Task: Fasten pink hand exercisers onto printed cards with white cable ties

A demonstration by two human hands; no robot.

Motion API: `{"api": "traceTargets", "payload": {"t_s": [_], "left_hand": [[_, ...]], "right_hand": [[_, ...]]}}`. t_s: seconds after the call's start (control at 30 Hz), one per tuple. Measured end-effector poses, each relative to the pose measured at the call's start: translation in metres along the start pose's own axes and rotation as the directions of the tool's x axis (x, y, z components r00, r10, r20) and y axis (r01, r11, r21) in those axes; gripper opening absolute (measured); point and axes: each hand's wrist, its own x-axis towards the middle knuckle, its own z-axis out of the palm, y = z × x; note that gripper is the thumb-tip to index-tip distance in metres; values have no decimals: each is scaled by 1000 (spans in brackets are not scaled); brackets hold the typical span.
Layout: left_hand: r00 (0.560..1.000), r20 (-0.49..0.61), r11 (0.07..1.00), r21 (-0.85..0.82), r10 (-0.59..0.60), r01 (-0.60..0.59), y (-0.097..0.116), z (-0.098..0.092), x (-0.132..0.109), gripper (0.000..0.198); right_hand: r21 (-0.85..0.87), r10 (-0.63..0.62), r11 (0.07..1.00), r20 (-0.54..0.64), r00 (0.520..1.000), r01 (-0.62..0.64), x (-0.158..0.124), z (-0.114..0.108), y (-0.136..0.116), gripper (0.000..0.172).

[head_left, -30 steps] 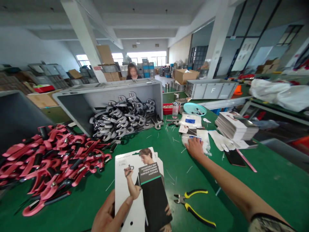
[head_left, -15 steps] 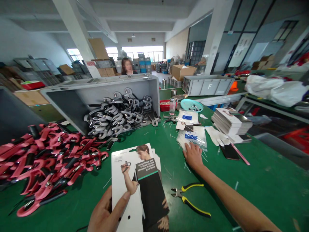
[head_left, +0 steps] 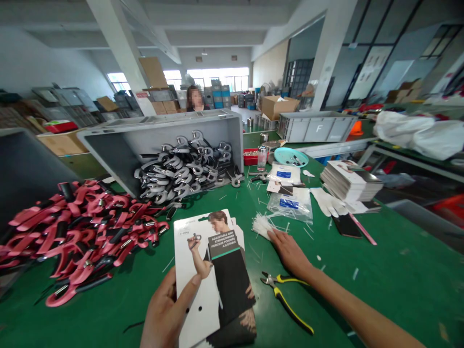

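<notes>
My left hand (head_left: 172,302) is closed on a few printed cardboard packaging cards (head_left: 230,275), thumb across the front, holding them up at the near middle of the bench. The cards read "adjustable grip strengthener". To their right, my right hand (head_left: 292,253) is closed on the near end of a bundle of thin white cable ties (head_left: 263,224), low over the green bench top. A pair of cutting pliers (head_left: 279,295) with yellow and black handles lies below that hand, its jaws facing left. Beyond the bundle are plastic bags (head_left: 290,205) with blue labels.
Pink hand grips (head_left: 87,227) are heaped at left. A grey crate (head_left: 232,140) on its side holds grey hand grips (head_left: 181,169). At right are a stack of cards (head_left: 346,183), a white glove (head_left: 329,203), a phone (head_left: 346,226) and loose ties. A person (head_left: 195,99) is behind the crate.
My right hand has moved left and nearer from the plastic bag, bringing the bundle of cable ties with it. My left hand still holds the cards. The view has shifted slightly.
</notes>
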Motion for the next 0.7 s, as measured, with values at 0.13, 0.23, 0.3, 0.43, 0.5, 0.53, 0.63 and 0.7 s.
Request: {"api": "traceTargets", "payload": {"t_s": [0.13,0.23,0.3,0.43,0.5,0.53,0.63,0.7], "left_hand": [[999,22,999,32,29,-30,1,-1,-1,77],[998,2,996,62,57,-57,3,0,-3,73],[997,-14,996,54,69,-68,4,1,-4,72],[999,-7,999,35,42,-42,5,3,-3,72],[999,-4,998,48,46,-46,7,3,-3,69],[999,-4,997,50,53,-52,8,3,-3,68],[998,-5,997,39,61,-61,9,4,-3,67],[998,-11,997,32,65,-65,9,3,-4,65]], "right_hand": [[63,-169,984,49,984,166,38,-22,23,46],[93,-215,973,51,975,210,59,-46,39,40],[107,-189,977,19,982,186,60,-59,45,37],[127,-1,992,-69,998,10,44,-65,43,36],[149,56,988,-57,997,-47,35,-60,35,29],[163,64,985,-41,997,-57,32,-56,29,25],[206,65,976,1,998,-64,31,-47,7,20],[223,88,971,15,996,-89,35,-44,-7,18]]}}
